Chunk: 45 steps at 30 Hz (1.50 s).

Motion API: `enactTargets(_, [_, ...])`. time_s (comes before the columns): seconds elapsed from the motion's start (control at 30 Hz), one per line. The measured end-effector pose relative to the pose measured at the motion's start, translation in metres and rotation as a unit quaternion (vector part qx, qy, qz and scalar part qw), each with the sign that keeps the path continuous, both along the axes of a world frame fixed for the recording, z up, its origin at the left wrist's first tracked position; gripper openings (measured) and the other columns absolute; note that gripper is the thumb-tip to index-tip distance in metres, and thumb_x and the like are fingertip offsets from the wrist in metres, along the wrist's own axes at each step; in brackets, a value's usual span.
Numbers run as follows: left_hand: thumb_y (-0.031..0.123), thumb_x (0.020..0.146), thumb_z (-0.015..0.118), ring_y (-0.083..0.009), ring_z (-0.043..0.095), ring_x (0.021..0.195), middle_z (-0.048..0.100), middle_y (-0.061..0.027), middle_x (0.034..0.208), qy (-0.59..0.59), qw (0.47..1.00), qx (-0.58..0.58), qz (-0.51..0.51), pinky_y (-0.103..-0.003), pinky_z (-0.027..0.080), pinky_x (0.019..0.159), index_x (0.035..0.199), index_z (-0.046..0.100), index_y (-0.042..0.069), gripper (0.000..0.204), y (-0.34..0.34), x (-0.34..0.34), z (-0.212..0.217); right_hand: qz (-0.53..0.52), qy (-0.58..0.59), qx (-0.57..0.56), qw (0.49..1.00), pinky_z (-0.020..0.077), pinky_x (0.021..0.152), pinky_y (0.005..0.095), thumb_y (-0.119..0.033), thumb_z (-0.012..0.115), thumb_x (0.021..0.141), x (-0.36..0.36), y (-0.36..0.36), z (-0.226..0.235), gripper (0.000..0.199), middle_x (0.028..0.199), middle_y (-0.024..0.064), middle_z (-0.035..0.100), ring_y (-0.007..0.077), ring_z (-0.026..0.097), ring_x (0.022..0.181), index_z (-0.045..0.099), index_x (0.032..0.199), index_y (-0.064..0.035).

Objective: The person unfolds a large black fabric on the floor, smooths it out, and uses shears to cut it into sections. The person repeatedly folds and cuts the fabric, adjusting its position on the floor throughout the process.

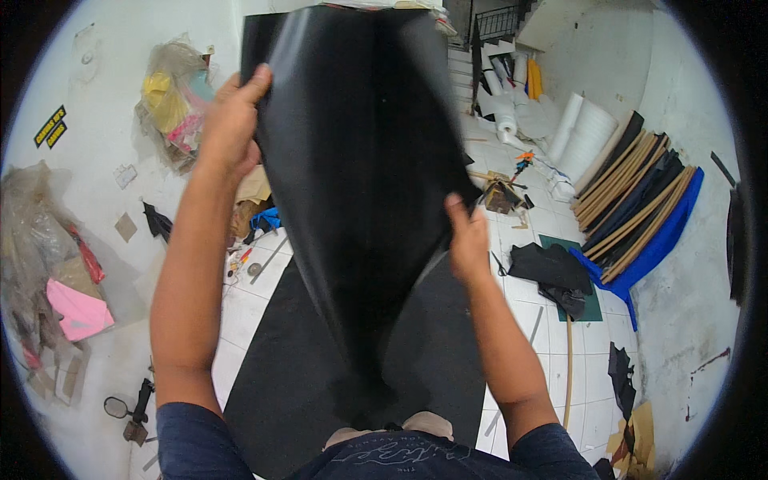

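A large sheet (pixel 360 160) hangs upright in the middle of the view, held between the left hand (pixel 232 120) at its far left edge and the right hand (pixel 468 240) at its near right edge. Beneath it a mat (pixel 296 368) lies on the floor (pixel 552 344). Left of the mat, small tools (pixel 244 260) lie on the floor, and bags (pixel 172 104) sit farther left. On the right, stacked boards (pixel 636 196) lean by the wall, with rolls (pixel 580 132) beyond them.
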<state>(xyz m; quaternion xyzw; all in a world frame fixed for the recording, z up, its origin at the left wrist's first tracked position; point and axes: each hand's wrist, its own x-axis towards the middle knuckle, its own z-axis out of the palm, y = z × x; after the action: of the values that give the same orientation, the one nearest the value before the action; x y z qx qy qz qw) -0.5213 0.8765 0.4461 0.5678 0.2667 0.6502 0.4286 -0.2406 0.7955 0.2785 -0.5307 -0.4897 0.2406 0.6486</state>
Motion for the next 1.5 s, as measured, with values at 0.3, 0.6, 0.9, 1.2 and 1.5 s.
enactTargets(0.3, [0.022, 0.097, 0.058, -0.0151, 0.063, 0.088, 0.068, -0.0094, 0.106, 0.044, 0.995, 0.051, 0.069, -0.028, 0.05, 0.08, 0.118, 0.06, -0.003, 0.033, 0.025, 0.0, 0.026, 0.039, 0.118, 0.067, 0.99, 0.0471, 0.089, 0.0327, -0.023, 0.06, 0.096, 0.131, 0.021, 0.037, 0.035, 0.113, 0.0133, 0.065, 0.0214, 0.062, 0.099, 0.058, 0.118, 0.0044])
enactTargets(0.6, [0.024, 0.098, 0.058, -0.0148, 0.064, 0.087, 0.068, -0.0091, 0.103, 0.087, 0.995, 0.047, 0.008, -0.028, 0.051, 0.081, 0.118, 0.059, -0.003, 0.034, 0.046, 0.014, 0.028, 0.024, 0.022, -0.061, 0.998, 0.0463, 0.086, 0.0329, -0.033, 0.063, 0.094, 0.173, 0.016, 0.022, 0.04, 0.105, 0.01, 0.067, 0.0187, 0.06, 0.097, 0.062, 0.111, 0.0033])
enactTargets(0.9, [0.037, 0.095, 0.06, -0.0204, 0.062, 0.096, 0.065, -0.0145, 0.108, 0.149, 0.989, 0.021, 0.005, -0.032, 0.049, 0.086, 0.119, 0.056, -0.006, 0.05, -0.01, 0.079, 0.008, -0.186, -0.093, 0.169, 0.964, 0.0469, 0.071, 0.0338, -0.03, 0.071, 0.087, 0.116, 0.023, 0.005, 0.043, 0.09, 0.0116, 0.054, 0.0208, 0.054, 0.078, 0.046, 0.108, -0.0019])
enactTargets(1.2, [0.035, 0.1, 0.053, -0.0152, 0.058, 0.104, 0.063, -0.0095, 0.114, 0.022, 0.986, -0.009, -0.167, -0.028, 0.046, 0.09, 0.125, 0.054, -0.003, 0.045, -0.038, 0.137, -0.032, 0.131, 0.186, 0.041, 0.973, 0.0385, 0.081, 0.0288, -0.061, 0.04, 0.097, 0.091, 0.017, -0.018, 0.059, 0.106, 0.002, 0.051, 0.0145, 0.048, 0.092, 0.05, 0.128, -0.0113])
enactTargets(1.5, [0.044, 0.102, 0.044, -0.0264, 0.055, 0.114, 0.059, -0.0186, 0.124, 0.158, 0.985, 0.068, 0.024, -0.037, 0.039, 0.102, 0.134, 0.049, -0.004, 0.058, -0.034, 0.203, -0.073, 0.231, 0.333, -0.132, 0.904, 0.0279, 0.114, 0.0466, -0.052, 0.041, 0.099, 0.104, -0.059, -0.034, 0.066, 0.149, 0.0119, 0.042, 0.0307, 0.043, 0.132, 0.039, 0.146, -0.005])
